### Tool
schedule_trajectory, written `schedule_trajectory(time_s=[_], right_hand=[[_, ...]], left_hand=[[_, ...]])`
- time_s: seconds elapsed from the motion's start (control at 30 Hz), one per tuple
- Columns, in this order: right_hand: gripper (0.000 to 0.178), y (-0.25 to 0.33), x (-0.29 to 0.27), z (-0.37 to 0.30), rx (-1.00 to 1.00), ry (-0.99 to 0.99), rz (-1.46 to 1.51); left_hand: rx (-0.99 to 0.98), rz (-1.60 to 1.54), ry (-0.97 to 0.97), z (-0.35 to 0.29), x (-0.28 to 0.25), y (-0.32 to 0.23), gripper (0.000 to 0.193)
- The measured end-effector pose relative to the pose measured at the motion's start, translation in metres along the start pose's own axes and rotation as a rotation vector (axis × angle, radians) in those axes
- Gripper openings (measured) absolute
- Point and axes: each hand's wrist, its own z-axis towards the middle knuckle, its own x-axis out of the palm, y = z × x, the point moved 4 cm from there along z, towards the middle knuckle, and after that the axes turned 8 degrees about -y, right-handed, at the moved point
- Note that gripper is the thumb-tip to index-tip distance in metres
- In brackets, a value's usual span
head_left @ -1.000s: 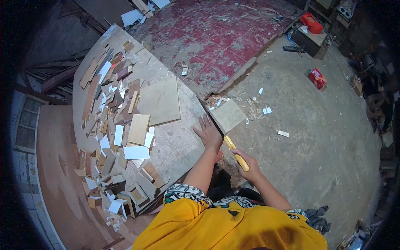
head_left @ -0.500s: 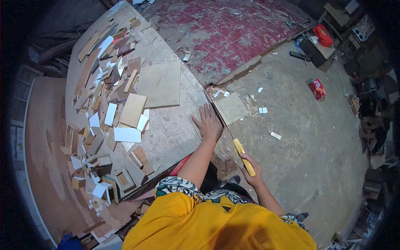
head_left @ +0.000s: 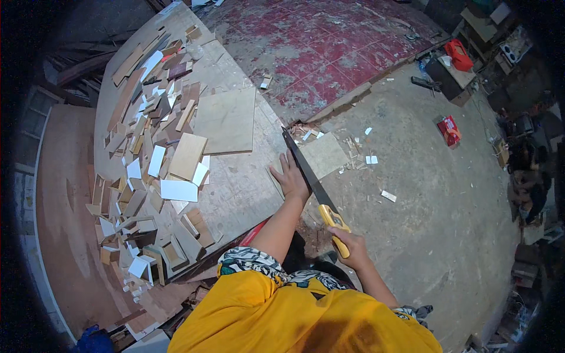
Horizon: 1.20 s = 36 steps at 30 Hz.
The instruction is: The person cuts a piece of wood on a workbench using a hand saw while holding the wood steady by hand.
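The saw (head_left: 318, 189) lies slantwise beside the worktable's right edge, its long, dark, flat metal blade tapering away from the person and its chunky yellow handle (head_left: 329, 216) nearer the body, smooth-looking with a dark inset. The right hand (head_left: 351, 242) is clamped on that handle, fingers wrapped round it, the forearm reaching up from the lower right. Just left of the blade, the left hand (head_left: 293, 181) lies palm down with its fingers spread, gripping nothing, on a pale board (head_left: 275, 182) of which only a thin strip shows; its forearm comes straight up over the table's near edge. Across the blade shows a flat, squarish, pale wooden panel (head_left: 325, 154); whether it is one piece with the board under the palm, I cannot tell. The broad worktable (head_left: 238, 185) has a scuffed, pale wooden top. On it, left of the hand, lie a large thin sheet of wood (head_left: 225, 120), a tan rectangular block (head_left: 188, 156), glossy white pieces (head_left: 179, 190) and a heap of angular brown offcuts (head_left: 136, 203). Farther out spread rough grey concrete (head_left: 435, 212) dotted with chips and a stained, red-tiled floor (head_left: 329, 59).
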Motion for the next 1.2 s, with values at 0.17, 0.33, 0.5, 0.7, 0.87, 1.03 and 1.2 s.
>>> schedule_trajectory(time_s=[0.17, 0.33, 0.5, 0.7, 0.87, 1.03, 1.2], right_hand=[[0.053, -0.006, -0.003, 0.0, -0.032, 0.06, -0.072], [0.043, -0.011, 0.0, -0.006, 0.043, -0.091, 0.112], [0.041, -0.022, -0.011, -0.012, 0.19, -0.259, 0.286], [0.038, -0.024, -0.013, -0.008, 0.092, -0.105, 0.307], [0.04, -0.018, -0.008, -0.01, 0.064, -0.062, 0.198], [0.045, -0.013, -0.002, 0.008, 0.122, -0.114, 0.252], [0.052, -0.017, 0.016, 0.03, 0.175, 0.031, 0.124]], left_hand=[[0.006, 0.076, 0.022, 0.0, 0.001, 0.0, 0.057], [-0.04, 0.035, -0.005, 0.002, -0.002, -0.004, 0.066], [-0.07, -0.018, -0.011, 0.003, -0.002, -0.005, 0.068], [-0.068, 0.035, 0.002, 0.005, -0.002, -0.004, 0.066], [-0.046, 0.093, 0.065, 0.004, 0.002, -0.004, 0.067], [-0.031, 0.097, 0.048, 0.004, 0.004, -0.003, 0.067], [-0.003, 0.071, 0.061, 0.004, 0.005, -0.001, 0.068]])
